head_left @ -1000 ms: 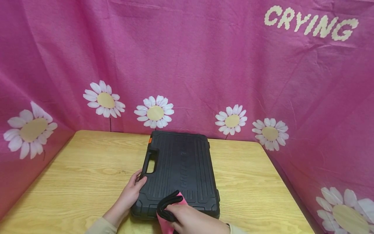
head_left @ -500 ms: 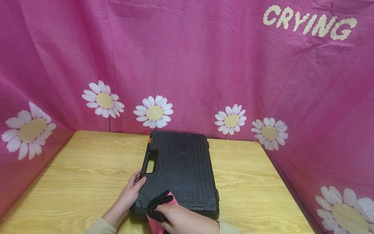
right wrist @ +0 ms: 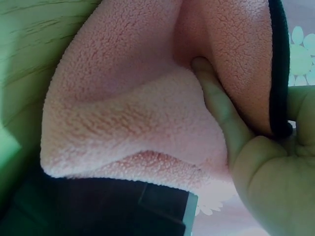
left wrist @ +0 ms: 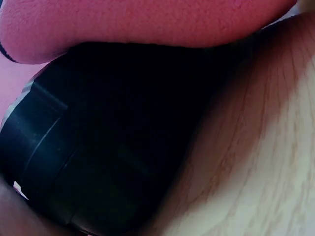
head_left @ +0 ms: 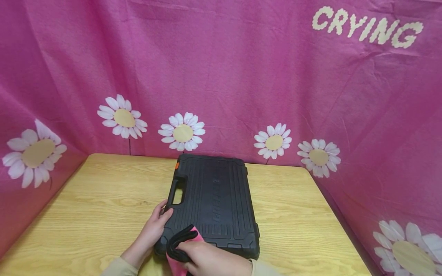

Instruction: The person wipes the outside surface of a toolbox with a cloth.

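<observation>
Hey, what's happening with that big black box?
Somebody's left hand is holding the handle side of a closed black case on a wooden table. Their right hand grips a bunched pink cloth with black edging, down at the end of the case nearest the person.
</observation>
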A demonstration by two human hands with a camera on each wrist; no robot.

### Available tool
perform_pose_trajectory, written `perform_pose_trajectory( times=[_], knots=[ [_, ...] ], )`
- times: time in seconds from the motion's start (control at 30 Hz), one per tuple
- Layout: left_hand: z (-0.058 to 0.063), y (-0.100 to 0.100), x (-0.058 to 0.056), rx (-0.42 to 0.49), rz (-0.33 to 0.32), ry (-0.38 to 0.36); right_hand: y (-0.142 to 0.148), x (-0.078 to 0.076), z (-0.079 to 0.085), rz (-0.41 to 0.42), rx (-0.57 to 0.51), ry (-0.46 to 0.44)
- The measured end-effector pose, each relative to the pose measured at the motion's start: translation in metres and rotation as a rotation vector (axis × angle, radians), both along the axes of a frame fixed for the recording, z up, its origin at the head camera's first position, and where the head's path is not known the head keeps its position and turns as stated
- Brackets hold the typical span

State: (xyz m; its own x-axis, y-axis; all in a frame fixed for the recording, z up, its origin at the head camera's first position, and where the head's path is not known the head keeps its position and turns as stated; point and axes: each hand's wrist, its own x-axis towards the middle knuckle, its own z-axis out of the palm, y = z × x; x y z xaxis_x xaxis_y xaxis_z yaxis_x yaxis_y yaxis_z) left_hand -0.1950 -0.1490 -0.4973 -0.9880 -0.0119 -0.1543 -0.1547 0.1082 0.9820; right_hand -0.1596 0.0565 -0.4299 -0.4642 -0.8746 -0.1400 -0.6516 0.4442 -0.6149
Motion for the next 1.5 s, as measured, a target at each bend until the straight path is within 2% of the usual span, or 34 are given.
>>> perform_pose_trajectory(
  times=[0.13, 0.3, 0.43, 0.6, 0.7, 0.93, 1.07, 1.13, 1.17, 1.27, 1.37, 1.5],
  knots=[
    [0.0, 0.0, 0.0, 0.009, -0.003, -0.001, -0.002, -0.004, -0.01, 0.025, -0.024, 0.014],
    [0.001, 0.0, 0.002, 0.019, 0.003, -0.013, -0.003, -0.016, -0.04, 0.08, -0.068, 0.101],
    [0.002, 0.001, 0.003, 0.016, 0.004, -0.015, -0.003, -0.023, -0.056, 0.095, -0.082, 0.094],
    [0.003, 0.0, 0.002, 0.003, 0.0, -0.013, -0.001, -0.023, -0.061, 0.095, -0.087, 0.083],
    [0.002, 0.0, 0.001, -0.012, -0.002, -0.006, 0.001, -0.018, -0.052, 0.083, -0.09, 0.05],
    [0.003, 0.001, 0.001, -0.016, -0.003, -0.005, 0.015, 0.005, -0.005, -0.016, -0.062, -0.179],
    [0.003, 0.001, 0.001, -0.009, -0.002, -0.016, 0.028, 0.013, 0.006, -0.031, -0.093, -0.165],
    [0.003, 0.001, 0.001, -0.001, -0.002, -0.017, 0.036, 0.016, 0.009, -0.047, -0.142, -0.2],
    [0.002, 0.002, 0.0, 0.003, -0.002, -0.013, 0.039, 0.017, 0.011, -0.043, -0.163, -0.177],
    [0.002, 0.002, 0.0, 0.012, 0.005, -0.007, 0.05, 0.019, 0.019, -0.077, -0.249, -0.196],
    [0.002, 0.002, 0.0, 0.013, 0.008, -0.008, 0.058, 0.021, 0.031, -0.152, -0.324, -0.155],
    [0.002, 0.002, 0.0, 0.012, 0.002, -0.02, 0.067, 0.021, 0.045, -0.299, -0.454, -0.133]
  ],
)
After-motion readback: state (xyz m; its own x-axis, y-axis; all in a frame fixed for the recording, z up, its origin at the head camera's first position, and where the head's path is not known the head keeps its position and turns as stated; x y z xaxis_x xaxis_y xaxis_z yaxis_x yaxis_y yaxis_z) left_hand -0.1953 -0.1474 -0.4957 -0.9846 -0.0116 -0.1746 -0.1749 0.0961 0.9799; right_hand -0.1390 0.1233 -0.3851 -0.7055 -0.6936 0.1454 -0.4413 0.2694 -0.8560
